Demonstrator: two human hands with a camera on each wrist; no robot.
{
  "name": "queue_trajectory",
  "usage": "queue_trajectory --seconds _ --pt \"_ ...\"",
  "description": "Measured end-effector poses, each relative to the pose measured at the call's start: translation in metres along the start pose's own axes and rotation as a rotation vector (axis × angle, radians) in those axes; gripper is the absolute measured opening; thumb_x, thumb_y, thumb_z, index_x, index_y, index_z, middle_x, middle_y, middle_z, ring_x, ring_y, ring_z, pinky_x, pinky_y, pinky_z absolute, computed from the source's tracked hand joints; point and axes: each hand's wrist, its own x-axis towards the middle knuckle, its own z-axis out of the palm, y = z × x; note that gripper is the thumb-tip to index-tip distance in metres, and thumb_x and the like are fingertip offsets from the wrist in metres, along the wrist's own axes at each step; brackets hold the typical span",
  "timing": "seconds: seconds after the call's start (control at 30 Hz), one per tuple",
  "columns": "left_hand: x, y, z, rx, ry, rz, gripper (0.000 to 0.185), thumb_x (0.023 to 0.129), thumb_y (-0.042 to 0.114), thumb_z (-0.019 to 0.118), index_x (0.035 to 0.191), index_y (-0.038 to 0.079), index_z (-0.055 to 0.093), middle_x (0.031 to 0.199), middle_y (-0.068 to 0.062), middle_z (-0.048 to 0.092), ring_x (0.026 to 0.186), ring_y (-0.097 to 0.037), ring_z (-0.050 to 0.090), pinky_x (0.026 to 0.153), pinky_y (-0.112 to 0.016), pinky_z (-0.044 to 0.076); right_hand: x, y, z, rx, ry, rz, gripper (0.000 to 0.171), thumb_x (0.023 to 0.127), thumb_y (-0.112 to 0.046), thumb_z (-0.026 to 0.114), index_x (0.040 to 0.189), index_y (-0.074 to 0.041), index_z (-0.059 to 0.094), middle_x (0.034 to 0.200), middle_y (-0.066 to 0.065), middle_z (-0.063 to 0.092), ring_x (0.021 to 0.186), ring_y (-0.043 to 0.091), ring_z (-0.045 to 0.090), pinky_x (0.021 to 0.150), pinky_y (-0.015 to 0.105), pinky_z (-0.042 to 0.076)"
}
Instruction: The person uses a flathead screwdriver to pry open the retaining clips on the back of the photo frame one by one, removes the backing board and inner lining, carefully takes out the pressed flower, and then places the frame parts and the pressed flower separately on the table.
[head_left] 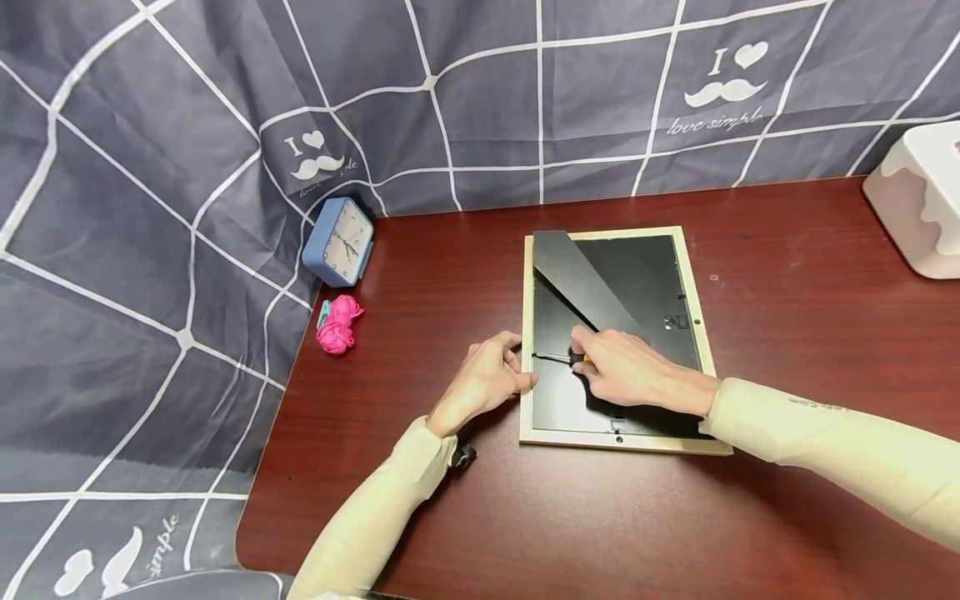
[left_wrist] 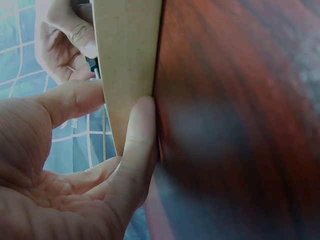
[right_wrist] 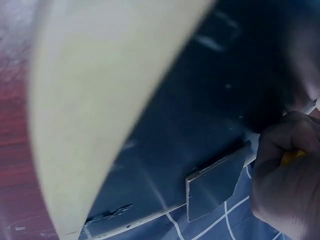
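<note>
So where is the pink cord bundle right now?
In the head view, the pink cord bundle lies on the dark red table near its left edge, just in front of the blue alarm clock and well left of the picture frame.

A blue square clock [head_left: 339, 242] stands at the far left of the dark red worktop [head_left: 465, 517], against a grey checked cloth [head_left: 135, 250]. Just nearer lies a pink cord bundle [head_left: 338, 324]. A white box [head_left: 921, 196] sits far right.
</note>
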Motion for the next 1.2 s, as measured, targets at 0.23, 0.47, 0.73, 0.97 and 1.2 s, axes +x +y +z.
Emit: queue_trajectory --seconds 0.23,0.47,0.73,0.97,1.2 --pt "-0.006 0.009 -0.005 -0.019 -0.012 -0.001 0.069 0.088 0.026 0.087 0.149 0.008 0.061 0.091 0.006 0.076 0.085 -0.008 0.069 0.092 -0.028 0.057 0.001 0.0 0.001 -0.002 0.004 0.005 0.009 0.099 -0.006 0.07 0.102 -0.005 0.061 0.08 0.005 0.072 0.06 0.01 0.054 0.054 0.027 0.045" --pt "-0.006 0.01 -0.007 -0.021 -0.022 -0.015 0.066 0.089 0.028 0.087 0.147 0.01 0.062 0.093 0.005 0.075 0.088 -0.011 0.068 0.095 -0.03 0.057 0.001 0.001 0.004 0.025 0.004 0.01 0.009 0.101 -0.008 0.07 0.102 -0.005 0.062 0.078 0.003 0.069 0.06 0.009 0.052 0.052 0.025 0.043" --pt "0.014 -0.017 0.007 0.0 -0.029 0.002 0.068 0.086 0.035 0.089 0.146 0.019 0.062 0.093 0.01 0.075 0.086 -0.007 0.07 0.09 -0.028 0.058 0.0 0.004 0.006 0.027 0.021 0.001 0.009 0.1 -0.008 0.07 0.101 -0.005 0.062 0.077 0.003 0.07 0.059 0.009 0.051 0.052 0.025 0.042" --pt "0.015 -0.02 0.008 0.002 -0.028 0.01 0.067 0.086 0.036 0.089 0.146 0.02 0.062 0.093 0.011 0.075 0.086 -0.006 0.07 0.089 -0.028 0.058 0.0 0.004 0.006 0.033 0.025 0.012 0.009 0.101 -0.01 0.07 0.101 -0.005 0.063 0.073 0.001 0.066 0.059 0.01 0.05 0.05 0.026 0.039" --pt "0.012 -0.014 0.004 -0.018 -0.036 -0.003 0.066 0.086 0.034 0.089 0.144 0.017 0.063 0.094 0.009 0.076 0.088 -0.008 0.069 0.09 -0.027 0.057 0.0 0.004 0.007 0.021 0.035 0.001 0.009 0.101 -0.009 0.07 0.102 -0.005 0.062 0.073 0.001 0.066 0.058 0.01 0.05 0.05 0.026 0.039"
